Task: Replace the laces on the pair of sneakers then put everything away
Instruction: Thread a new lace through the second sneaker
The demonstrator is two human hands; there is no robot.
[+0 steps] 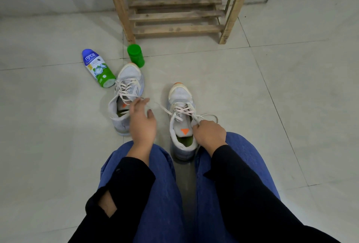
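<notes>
Okay, head view only. Near sneaker [181, 97] sits on the tiled floor [272, 106] between the knees, second sneaker [129, 75] just left of it. Left hand [142, 122] pinches one lace [161, 107] end at the fingertips, drawn out sideways, slightly blurred. Right hand [209, 134] is clenched round the other end by the top eyelets. Likely step: snugging the lacing. Keep both ends even, tighten crosses from toe upward, no twists. Both sneakers stand on their soles, long axes running away from the person, toes toward the wooden rack [174, 17]; second one's toe angles slightly right. Nycil bottle [97, 67] lies beside it, green jar [136, 56] near its toe.
</notes>
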